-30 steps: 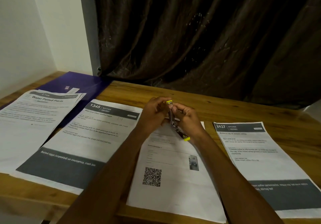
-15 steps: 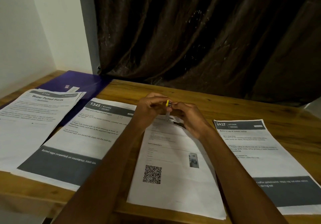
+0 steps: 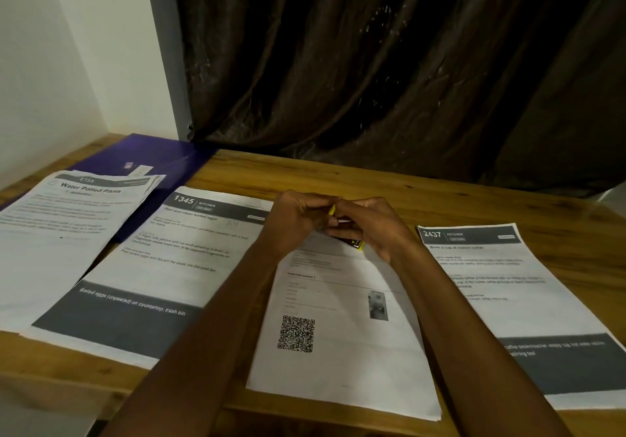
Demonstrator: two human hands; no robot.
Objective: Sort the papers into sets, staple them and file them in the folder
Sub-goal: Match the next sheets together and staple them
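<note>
From the head camera, both forearms reach in from the near edge and meet over the far end of the middle sheet point(image 3: 342, 335), the one with a QR code. The left hand point(image 3: 298, 219) and right hand point(image 3: 369, 226) are pressed close together, knuckles up, fingers curled inward. Between them they grip a small dark stapler point(image 3: 352, 242) with yellow ends: one yellow tip shows at the fingertips where the hands meet, the other pokes out under the right palm. The left fingers pinch its far end; the right fingers wrap its body. Most of the stapler is hidden by the hands, so whether it is touching the sheet cannot be told.

The sheets lie in a row on a wooden table point(image 3: 372, 182). Left of the middle sheet lies sheet 1345 point(image 3: 162, 267), headed "Peel and clean boiled eggs". Further left a stack point(image 3: 61, 226) headed "Water Potted Plants" partly covers a purple folder point(image 3: 152, 155) at the far left corner. Right of the hands lies sheet 2437 point(image 3: 515, 287). A dark curtain point(image 3: 389, 64) hangs behind the table, with a white wall point(image 3: 67, 47) to the left.
</note>
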